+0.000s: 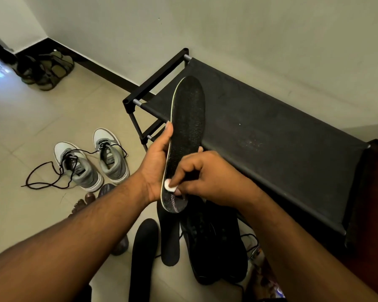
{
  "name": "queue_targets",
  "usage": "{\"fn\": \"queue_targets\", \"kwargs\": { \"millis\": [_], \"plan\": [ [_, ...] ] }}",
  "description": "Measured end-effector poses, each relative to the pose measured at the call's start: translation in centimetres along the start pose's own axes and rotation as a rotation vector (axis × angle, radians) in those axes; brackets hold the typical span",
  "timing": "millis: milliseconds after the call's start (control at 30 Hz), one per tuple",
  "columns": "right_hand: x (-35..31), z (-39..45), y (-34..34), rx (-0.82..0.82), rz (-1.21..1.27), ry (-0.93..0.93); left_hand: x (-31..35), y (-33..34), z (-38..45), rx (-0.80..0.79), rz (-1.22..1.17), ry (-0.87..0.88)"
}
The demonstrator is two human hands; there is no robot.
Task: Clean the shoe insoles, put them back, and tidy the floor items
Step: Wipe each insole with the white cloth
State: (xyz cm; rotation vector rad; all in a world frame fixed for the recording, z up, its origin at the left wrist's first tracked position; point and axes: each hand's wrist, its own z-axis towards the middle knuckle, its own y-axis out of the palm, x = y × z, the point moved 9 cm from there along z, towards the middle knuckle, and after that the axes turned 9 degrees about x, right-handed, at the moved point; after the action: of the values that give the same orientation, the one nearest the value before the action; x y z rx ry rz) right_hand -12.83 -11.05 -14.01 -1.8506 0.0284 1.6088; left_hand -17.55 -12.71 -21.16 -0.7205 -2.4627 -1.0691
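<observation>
From the head camera, the left hand grips a black insole by its long edge, thumb up along the pale rim and fingers curled behind, holding it lengthwise above the black shoe rack. The right hand pinches a small white pad in curled fingertips and presses it to the insole's heel end. Two more black insoles lie on the tiled floor below, beside black shoes, with grey sneakers well apart to the left.

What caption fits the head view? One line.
Left hand holds a black insole while right hand wipes it with a white pad.
</observation>
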Motion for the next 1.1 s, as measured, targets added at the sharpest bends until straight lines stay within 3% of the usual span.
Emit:
{"fn": "queue_targets", "kwargs": {
  "millis": [67, 133, 333, 433, 533, 667, 900, 1000, 1100],
  "plan": [
    [0.3, -0.2, 0.4, -0.076, 0.046, 0.061, -0.2, 0.1, -0.1, -0.017, 0.008, -0.003],
    [0.5, 0.0, -0.5, 0.008, 0.058, 0.083, -0.5, 0.6, -0.3, -0.052, 0.022, -0.005],
    [1.8, -0.8, -6.3, 0.642, 0.002, 0.150, -2.1, 1.0, -0.1, -0.064, 0.163, -0.012],
    [1.3, -1.7, -7.9, 0.813, -0.039, 0.091, -2.5, 1.2, -0.1, -0.068, 0.207, -0.001],
    [0.7, -1.2, -6.9, 0.728, 0.009, 0.035, -1.6, 1.0, -0.1, -0.059, 0.193, 0.016],
    [-0.6, 0.0, -2.0, 0.339, 0.017, -0.070, 0.9, 0.8, -0.3, -0.061, 0.041, 0.035],
    [-0.5, -0.5, 2.8, -0.095, 0.076, 0.055, 4.3, -1.9, -0.1, 0.071, 0.007, 0.193],
    [-0.4, -0.3, 1.8, -0.018, 0.058, 0.052, 3.6, -1.3, -0.2, 0.059, -0.034, 0.154],
    [-0.3, 0.0, -1.2, 0.296, -0.011, -0.015, 1.9, 0.1, -0.6, 0.010, -0.034, 0.061]
  ]
}}
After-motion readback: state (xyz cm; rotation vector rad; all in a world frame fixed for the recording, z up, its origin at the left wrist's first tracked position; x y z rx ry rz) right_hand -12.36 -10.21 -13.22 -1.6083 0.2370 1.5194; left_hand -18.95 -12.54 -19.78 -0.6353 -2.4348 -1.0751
